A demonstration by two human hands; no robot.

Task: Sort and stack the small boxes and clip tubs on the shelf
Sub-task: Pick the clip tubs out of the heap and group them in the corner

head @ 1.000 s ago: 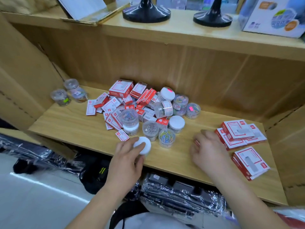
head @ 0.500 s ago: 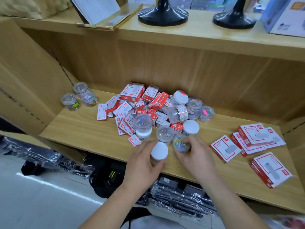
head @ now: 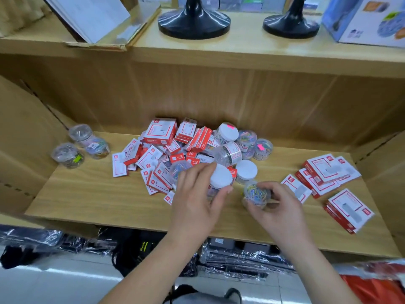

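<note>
Mid-frame, the left hand [head: 195,207] grips a white-lidded tub [head: 220,178] standing lid-up, while the right hand [head: 278,211] clasps a clear clip tub [head: 256,194], top facing up.

At least eleven clip tubs [head: 246,172] are being counted (three standing apart at the left), two black bases [head: 194,25] are being counted on the upper shelf [head: 252,47], and the red-and-white boxes [head: 161,131] are being left untallied, too heaped.

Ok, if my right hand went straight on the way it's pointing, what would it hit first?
Probably the standing white-lidded tub at the pile's near edge, just beyond the right hand, which holds a tub of coloured clips. Depth is hard to judge.
</note>
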